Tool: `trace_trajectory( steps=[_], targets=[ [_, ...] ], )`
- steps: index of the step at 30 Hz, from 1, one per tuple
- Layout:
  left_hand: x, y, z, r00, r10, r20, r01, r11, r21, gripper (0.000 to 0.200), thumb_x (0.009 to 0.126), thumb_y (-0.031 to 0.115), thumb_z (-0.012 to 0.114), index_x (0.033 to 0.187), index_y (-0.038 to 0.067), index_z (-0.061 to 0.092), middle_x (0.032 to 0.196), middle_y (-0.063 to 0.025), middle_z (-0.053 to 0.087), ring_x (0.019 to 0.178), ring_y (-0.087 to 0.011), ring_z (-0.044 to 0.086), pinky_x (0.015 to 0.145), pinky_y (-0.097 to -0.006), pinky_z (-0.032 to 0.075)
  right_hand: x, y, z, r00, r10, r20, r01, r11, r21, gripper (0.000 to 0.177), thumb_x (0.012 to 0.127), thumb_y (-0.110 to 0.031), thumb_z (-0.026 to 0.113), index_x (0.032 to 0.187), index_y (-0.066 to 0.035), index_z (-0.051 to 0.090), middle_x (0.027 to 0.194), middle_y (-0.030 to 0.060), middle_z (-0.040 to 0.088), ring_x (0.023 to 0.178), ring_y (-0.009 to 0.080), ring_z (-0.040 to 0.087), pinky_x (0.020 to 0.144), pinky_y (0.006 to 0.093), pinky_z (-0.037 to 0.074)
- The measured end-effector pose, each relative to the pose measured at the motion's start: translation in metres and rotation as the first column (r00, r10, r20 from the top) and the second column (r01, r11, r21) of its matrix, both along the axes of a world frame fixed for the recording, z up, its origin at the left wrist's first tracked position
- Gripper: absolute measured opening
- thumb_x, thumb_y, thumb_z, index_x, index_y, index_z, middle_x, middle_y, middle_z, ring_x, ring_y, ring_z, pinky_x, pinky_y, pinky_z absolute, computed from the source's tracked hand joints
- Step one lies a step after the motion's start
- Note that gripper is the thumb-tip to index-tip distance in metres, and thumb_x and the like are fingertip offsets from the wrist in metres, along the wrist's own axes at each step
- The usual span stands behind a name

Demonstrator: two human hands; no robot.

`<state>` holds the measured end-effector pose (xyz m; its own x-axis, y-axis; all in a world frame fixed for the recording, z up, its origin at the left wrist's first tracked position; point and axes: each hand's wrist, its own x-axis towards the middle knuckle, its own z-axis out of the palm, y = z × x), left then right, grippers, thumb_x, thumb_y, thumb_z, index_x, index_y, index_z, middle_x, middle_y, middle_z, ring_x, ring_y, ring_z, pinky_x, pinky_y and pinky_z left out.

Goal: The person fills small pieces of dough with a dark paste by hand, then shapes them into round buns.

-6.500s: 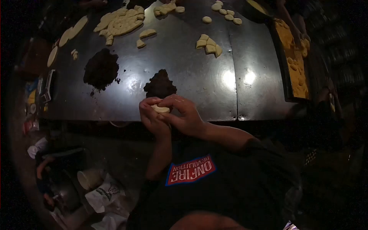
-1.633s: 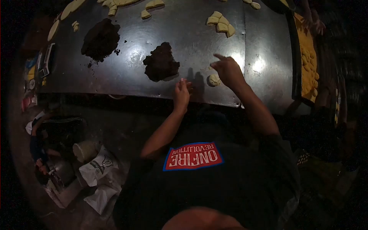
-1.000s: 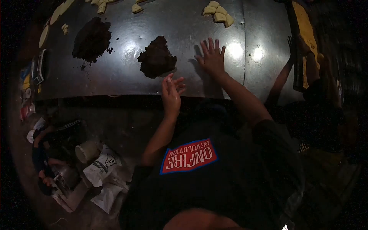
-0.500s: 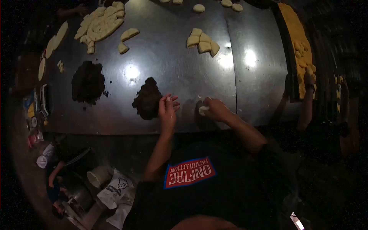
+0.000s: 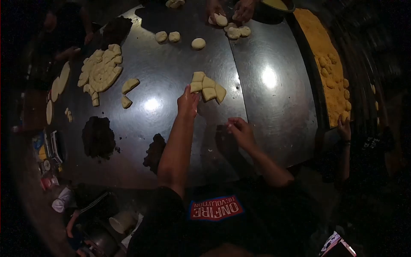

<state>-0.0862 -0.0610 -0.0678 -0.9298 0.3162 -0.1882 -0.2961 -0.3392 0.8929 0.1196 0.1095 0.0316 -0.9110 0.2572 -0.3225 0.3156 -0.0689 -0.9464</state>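
My left hand (image 5: 188, 103) stretches far out over the steel table (image 5: 274, 120) and grips the nearest piece in a small cluster of cut dough pieces (image 5: 209, 89). My right hand (image 5: 240, 130) hovers low over the table closer to me, fingers curled, back to the camera; whether anything is in it is hidden. A dark mound of filling (image 5: 155, 152) lies just left of my left forearm, and a second dark mound (image 5: 97, 137) sits further left.
A sheet of cut dough (image 5: 100, 73) and two loose pieces (image 5: 128, 85) lie at the left. Dough balls (image 5: 198, 43) sit farther back, where another person's hands (image 5: 231, 10) work. A tray of yellow crumbs (image 5: 329, 73) runs along the right edge, another person's hand (image 5: 343, 128) by it.
My left hand moved from beside the near filling mound forward to the cluster of dough pieces. My right hand lifted slightly; the pale dough lump it held no longer shows. The view tilted up.
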Motion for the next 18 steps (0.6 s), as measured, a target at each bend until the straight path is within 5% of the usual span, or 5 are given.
trace_trajectory(
  steps=[2, 5, 9, 11, 18],
  targets=[
    [0.004, 0.032, 0.105, 0.977, 0.067, 0.201, 0.069, 0.795, -0.602, 0.046, 0.088, 0.033, 0.061, 0.115, -0.003, 0.051, 0.111, -0.0175, 0.057, 0.099, -0.0299, 0.058, 0.086, -0.0375, 0.047, 0.027, -0.007, -0.019, 0.999, -0.032, 0.043, 0.031, 0.999, 0.009, 0.024, 0.089, -0.006, 0.054, 0.111, 0.003, 0.054, 0.099, 0.0104, 0.064, 0.084, 0.0125, 0.060, 0.073, 0.0264, 0.050],
    [-0.001, 0.057, 0.094, 0.911, 0.411, 0.015, -0.297, 0.682, -0.668, 0.046, 0.081, 0.033, 0.068, 0.107, -0.003, 0.053, 0.103, -0.0167, 0.061, 0.092, -0.0282, 0.061, 0.080, -0.0369, 0.049, 0.055, -0.012, -0.025, 0.994, -0.034, 0.103, 0.030, 0.999, 0.035, 0.024, 0.089, -0.006, 0.055, 0.111, 0.003, 0.054, 0.098, 0.0097, 0.064, 0.085, 0.0126, 0.060, 0.074, 0.0259, 0.050],
    [0.005, 0.053, 0.068, 0.893, 0.367, -0.261, -0.424, 0.490, -0.762, 0.046, 0.077, 0.030, 0.071, 0.103, -0.004, 0.054, 0.100, -0.0171, 0.062, 0.090, -0.0265, 0.062, 0.077, -0.0367, 0.049, 0.071, -0.010, -0.011, 0.988, 0.074, 0.133, -0.081, 0.996, 0.046, 0.024, 0.089, -0.006, 0.055, 0.113, 0.000, 0.055, 0.099, 0.0095, 0.063, 0.087, 0.0128, 0.060, 0.078, 0.0256, 0.050],
    [0.032, 0.025, 0.045, 0.932, 0.326, -0.157, -0.352, 0.713, -0.606, 0.041, 0.078, 0.027, 0.069, 0.102, -0.002, 0.054, 0.096, -0.0171, 0.063, 0.088, -0.0265, 0.062, 0.076, -0.0360, 0.048, 0.071, -0.007, -0.008, 0.986, 0.099, 0.134, -0.108, 0.992, 0.062, 0.025, 0.089, -0.006, 0.056, 0.113, 0.000, 0.054, 0.101, 0.0102, 0.063, 0.089, 0.0137, 0.060, 0.080, 0.0268, 0.049],
    [0.240, -0.109, 0.085, 0.984, -0.178, -0.012, 0.081, 0.502, -0.861, 0.034, 0.082, 0.026, 0.066, 0.103, 0.002, 0.055, 0.093, -0.0185, 0.063, 0.087, -0.0309, 0.063, 0.074, -0.0379, 0.048, 0.065, -0.030, 0.030, 0.912, 0.346, 0.221, -0.387, 0.904, 0.182, 0.043, 0.086, -0.020, 0.061, 0.122, -0.001, 0.051, 0.113, 0.0168, 0.060, 0.102, 0.0243, 0.059, 0.088, 0.0355, 0.047]
  ],
)
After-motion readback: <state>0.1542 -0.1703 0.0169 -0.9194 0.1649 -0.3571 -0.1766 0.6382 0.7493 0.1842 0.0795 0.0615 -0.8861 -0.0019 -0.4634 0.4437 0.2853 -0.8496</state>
